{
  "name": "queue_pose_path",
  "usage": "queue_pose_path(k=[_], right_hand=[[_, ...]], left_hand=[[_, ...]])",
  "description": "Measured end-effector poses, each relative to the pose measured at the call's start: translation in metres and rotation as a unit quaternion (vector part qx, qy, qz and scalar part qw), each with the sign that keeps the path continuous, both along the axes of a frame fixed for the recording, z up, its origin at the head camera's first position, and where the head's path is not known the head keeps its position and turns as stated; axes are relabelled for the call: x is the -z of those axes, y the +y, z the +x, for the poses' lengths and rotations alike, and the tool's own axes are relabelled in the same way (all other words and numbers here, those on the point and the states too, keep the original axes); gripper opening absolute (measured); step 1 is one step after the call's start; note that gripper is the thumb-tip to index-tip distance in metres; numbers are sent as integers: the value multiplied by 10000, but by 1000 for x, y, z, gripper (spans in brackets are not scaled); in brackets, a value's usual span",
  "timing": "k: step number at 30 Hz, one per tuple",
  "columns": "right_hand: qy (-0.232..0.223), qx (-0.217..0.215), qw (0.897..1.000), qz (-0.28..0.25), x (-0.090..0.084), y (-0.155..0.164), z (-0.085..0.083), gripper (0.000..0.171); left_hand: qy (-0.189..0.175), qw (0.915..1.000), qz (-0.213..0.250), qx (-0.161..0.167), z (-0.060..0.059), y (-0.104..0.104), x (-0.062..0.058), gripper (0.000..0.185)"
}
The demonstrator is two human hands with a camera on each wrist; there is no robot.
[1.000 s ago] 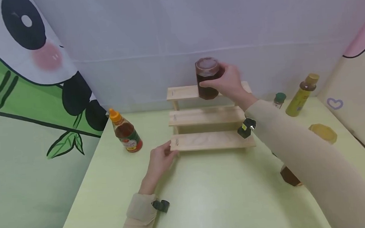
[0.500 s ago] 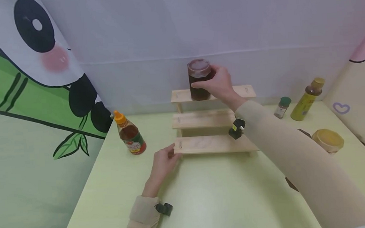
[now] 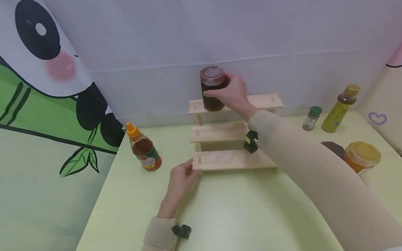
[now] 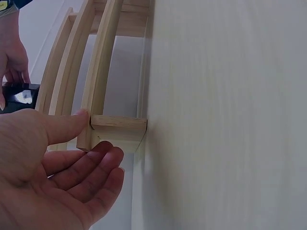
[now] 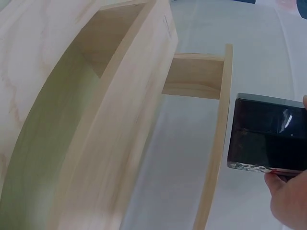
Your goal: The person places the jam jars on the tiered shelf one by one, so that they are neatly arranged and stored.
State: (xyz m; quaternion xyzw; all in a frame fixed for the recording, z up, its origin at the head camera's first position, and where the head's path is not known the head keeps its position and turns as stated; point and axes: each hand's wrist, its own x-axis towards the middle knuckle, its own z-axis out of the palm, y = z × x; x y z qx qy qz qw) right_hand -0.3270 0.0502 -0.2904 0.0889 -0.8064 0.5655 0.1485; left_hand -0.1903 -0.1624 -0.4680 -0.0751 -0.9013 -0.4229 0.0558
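My right hand (image 3: 234, 93) grips a dark, many-sided glass jar (image 3: 210, 102) from its right side, thumb across the front. The jar stands upright at the top tier of a three-step wooden rack (image 3: 237, 159), left of its middle. From the right wrist view, the jar (image 5: 264, 136) appears just beyond the top board's edge. At the rack's lower left corner, my left hand (image 3: 180, 180) pinches the end of the bottom board. The left wrist view has the thumb on that board and the other fingers of the left hand (image 4: 62, 163) curled beneath it.
Left of the rack stands a sauce bottle (image 3: 144, 152) with an orange cap. To the right are a green-capped spice jar (image 3: 312, 118), a yellow bottle (image 3: 338, 111), a honey jar (image 3: 362, 157) and a dark-lidded jar (image 3: 333, 149), the last partly behind my right sleeve.
The dark jar has moved left along the top tier in my right hand, and the right forearm has swung left with it. My left hand keeps its grip on the rack's corner.
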Motion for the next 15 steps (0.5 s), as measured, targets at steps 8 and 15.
queue_pose_path(k=[8, 15], right_hand=[[21, 46, 9997, 223, 6, -3, -5, 61], [-66, -398, 9988, 292, 12, 2, 3, 63]], left_hand=[[123, 9998, 84, 97, 1, 0, 0, 51], [116, 9998, 134, 99, 4, 2, -1, 50]])
